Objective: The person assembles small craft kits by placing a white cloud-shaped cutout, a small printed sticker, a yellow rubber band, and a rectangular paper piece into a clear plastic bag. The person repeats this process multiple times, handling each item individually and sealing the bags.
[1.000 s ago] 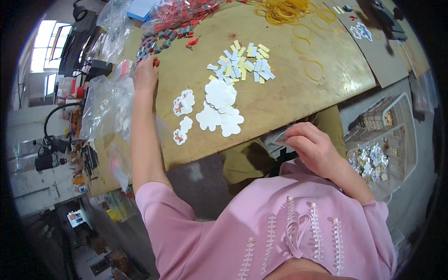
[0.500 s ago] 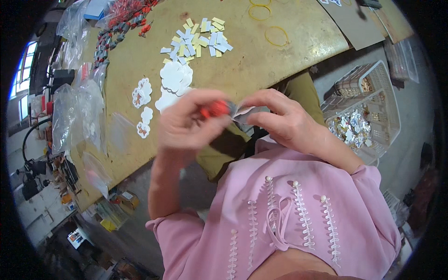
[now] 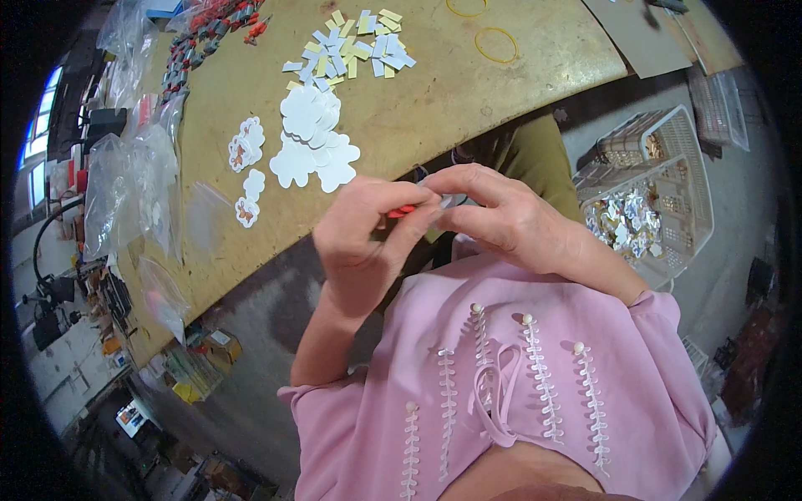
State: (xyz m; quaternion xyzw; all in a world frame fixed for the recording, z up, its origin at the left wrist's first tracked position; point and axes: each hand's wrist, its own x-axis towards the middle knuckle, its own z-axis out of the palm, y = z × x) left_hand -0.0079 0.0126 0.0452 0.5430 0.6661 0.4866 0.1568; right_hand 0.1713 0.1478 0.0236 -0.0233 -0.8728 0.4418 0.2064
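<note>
Beside the table (image 3: pixel 434 100), red piece (image 3: pixel 401 211) pinched in left hand (image 3: pixel 355 227), pale piece (image 3: pixel 448 201) in right hand (image 3: pixel 514 215)

I can't read a single word, number or sign from here; any lettering on the printed cut-outs (image 3: pixel 245 145), out to the left of the left hand (image 3: pixel 361 232), is too small for me.

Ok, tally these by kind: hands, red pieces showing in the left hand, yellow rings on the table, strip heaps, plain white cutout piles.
Hands, left hand and right hand: 2
Red piece, partly hidden: 1
Yellow rings, one cut off by the picture edge: 2
Strip heap: 1
White cutout pile: 1
Total: 7
</note>
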